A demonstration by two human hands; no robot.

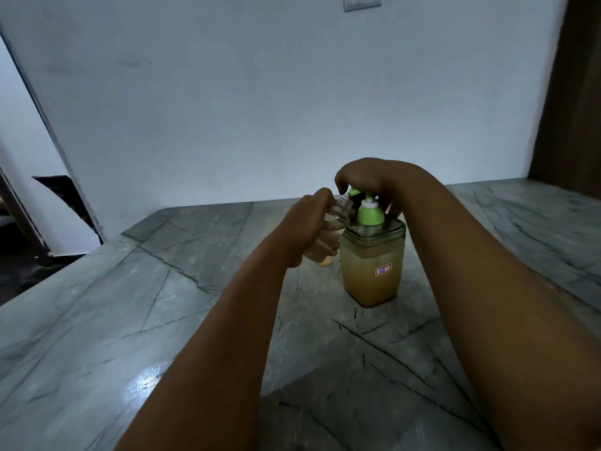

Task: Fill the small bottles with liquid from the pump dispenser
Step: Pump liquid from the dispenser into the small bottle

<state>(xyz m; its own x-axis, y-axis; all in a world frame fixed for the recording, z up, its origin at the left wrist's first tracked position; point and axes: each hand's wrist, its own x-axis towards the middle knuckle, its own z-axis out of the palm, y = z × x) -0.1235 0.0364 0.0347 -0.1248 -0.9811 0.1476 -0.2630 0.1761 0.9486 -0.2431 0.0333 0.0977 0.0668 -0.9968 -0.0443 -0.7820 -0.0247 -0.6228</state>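
Your left hand (307, 222) grips a clear small bottle (328, 229), mouth tilted at the green nozzle; your right hand (367, 180) fingers curl over the pump dispenser (374, 265) head on the tabletop (162, 304).

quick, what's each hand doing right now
Left hand: grips a small clear bottle, tilted toward the spout.
Right hand: fingers curled over the green pump head of the dispenser.

My right hand (367, 183) covers most of green pump head (355, 192); my fingertips hidden behind it. My left hand (309, 222) wraps small bottle (437, 210)... no: small bottle (338, 211), only neck and shoulder showing. Liquid level inside bottle: cannot tell. Orange thing (324, 262) below left hand mostly hidden. Sticker (383, 270) on dispenser (372, 271): writing too small. Wall plate (362, 1) cut by top edge.
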